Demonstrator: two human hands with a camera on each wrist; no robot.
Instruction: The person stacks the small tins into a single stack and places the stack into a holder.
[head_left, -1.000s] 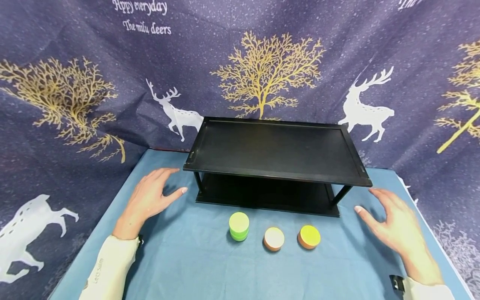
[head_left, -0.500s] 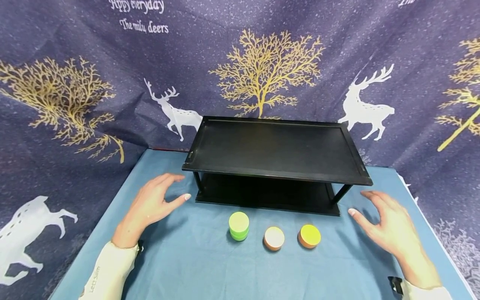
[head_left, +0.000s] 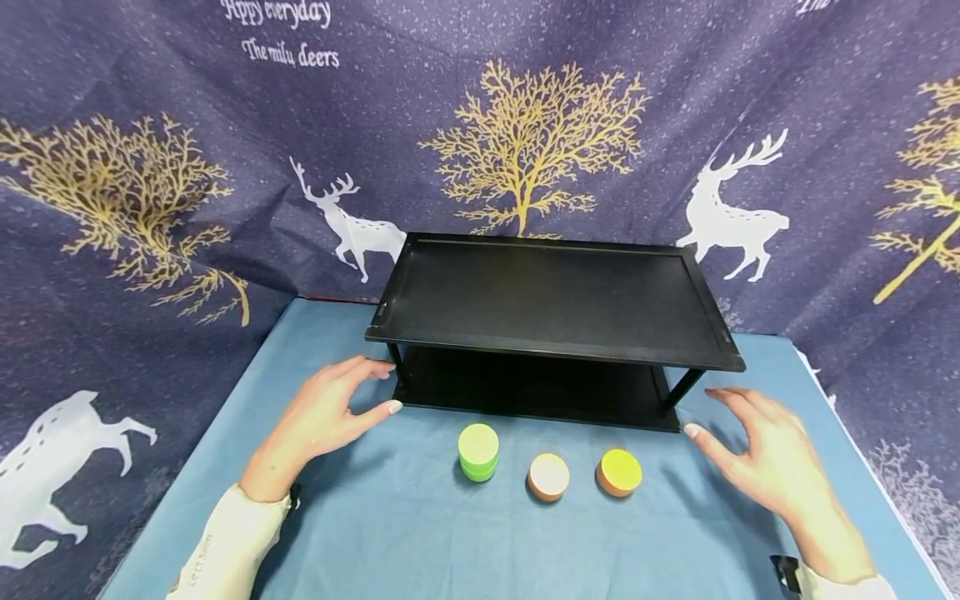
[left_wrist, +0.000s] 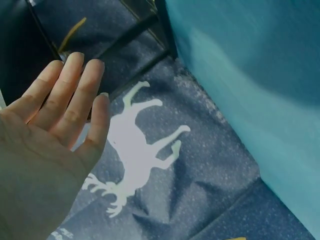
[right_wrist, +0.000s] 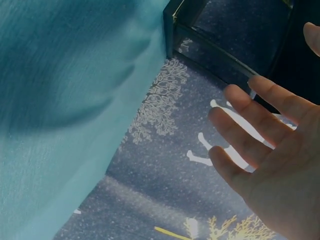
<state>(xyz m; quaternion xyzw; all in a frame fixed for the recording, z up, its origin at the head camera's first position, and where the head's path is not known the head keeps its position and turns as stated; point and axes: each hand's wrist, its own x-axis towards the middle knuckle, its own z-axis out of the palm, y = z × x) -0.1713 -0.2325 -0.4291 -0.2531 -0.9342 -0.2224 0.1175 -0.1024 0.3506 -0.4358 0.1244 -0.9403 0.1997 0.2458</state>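
A black two-tier shelf (head_left: pixel 551 300) stands at the back of the table. In front of it sit a round light-green piece (head_left: pixel 477 452) that looks stacked in two layers, a round orange piece with a pale top (head_left: pixel 548 477), and a round orange piece with a yellow top (head_left: pixel 618 473). My left hand (head_left: pixel 318 425), fingers loosely bent and thumb apart, hovers by the shelf's left front post; contact cannot be told. To the right of the shelf is my right hand (head_left: pixel 768 454), thumb spread. Both wrist views show palms holding nothing, the left (left_wrist: pixel 50 135) and the right (right_wrist: pixel 280 160).
A blue cloth (head_left: pixel 450 550) covers the table. Behind it hangs a dark backdrop (head_left: pixel 360 108) printed with white deer and golden trees. Between the shelf's top and its lower board (head_left: pixel 525 392) is a low gap facing the front.
My left hand has moved right and slightly down, toward the shelf's left post. The right hand has shifted left, nearer the shelf's right front. The shelf and round pieces have stayed put.
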